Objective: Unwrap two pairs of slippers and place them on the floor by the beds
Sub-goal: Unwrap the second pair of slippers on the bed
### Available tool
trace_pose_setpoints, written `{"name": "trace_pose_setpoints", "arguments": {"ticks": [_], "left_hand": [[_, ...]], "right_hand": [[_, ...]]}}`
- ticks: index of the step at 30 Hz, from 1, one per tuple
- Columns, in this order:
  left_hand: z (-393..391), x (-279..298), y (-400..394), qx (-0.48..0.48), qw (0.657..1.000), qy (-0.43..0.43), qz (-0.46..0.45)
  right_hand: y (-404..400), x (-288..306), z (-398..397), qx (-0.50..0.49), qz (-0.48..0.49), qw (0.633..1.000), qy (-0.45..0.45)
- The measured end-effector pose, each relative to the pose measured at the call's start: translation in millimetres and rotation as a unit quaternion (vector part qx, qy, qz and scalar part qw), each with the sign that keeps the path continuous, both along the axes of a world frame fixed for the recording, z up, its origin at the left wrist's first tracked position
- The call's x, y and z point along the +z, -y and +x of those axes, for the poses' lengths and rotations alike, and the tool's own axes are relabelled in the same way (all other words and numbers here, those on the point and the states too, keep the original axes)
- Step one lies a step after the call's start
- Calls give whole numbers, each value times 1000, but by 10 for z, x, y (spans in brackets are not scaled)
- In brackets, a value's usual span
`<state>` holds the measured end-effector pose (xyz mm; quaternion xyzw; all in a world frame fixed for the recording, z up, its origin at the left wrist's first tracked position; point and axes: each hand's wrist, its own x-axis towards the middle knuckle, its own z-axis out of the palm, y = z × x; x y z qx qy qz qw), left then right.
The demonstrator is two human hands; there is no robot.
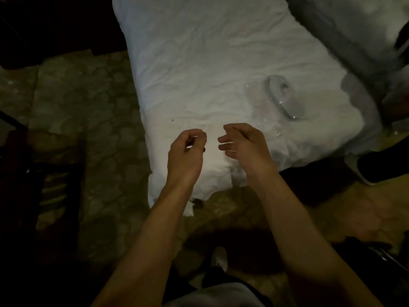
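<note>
A pair of white slippers in clear plastic wrap (282,97) lies on the white bed (199,63), to the right of my hands and apart from them. My left hand (186,151) hovers over the bed's near end with its fingers curled in; I cannot tell whether something small is pinched in it. My right hand (241,142) is beside it, fingers loosely apart and holding nothing. Crinkled clear plastic (269,127) glints on the sheet just right of my right hand.
Patterned carpet (93,129) covers the floor left of the bed. A second white bed (354,29) stands at the upper right. A dark shoe (382,167) is at the right edge. My own foot (220,258) shows below, with dark furniture (20,173) at the left.
</note>
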<state>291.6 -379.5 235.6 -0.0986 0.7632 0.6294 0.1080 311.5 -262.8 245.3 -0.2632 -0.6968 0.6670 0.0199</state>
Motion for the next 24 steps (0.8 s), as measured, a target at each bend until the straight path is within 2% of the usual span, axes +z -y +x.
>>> {"name": "trace_pose_setpoints", "arguments": {"ticks": [9,19,24], "left_hand": [[-350,188,-1008,-31,999,-19,40],[-1216,-34,-2340,-62,994,16,85],[-1715,-103,-3131,-55,992,30,107]], "right_hand": [[-972,165,-225,-46,-2,998,-41],[-2169,-40,-957,-93,4,996,-13],[-2921,-9,-1391,-80,28,996,-10]]}}
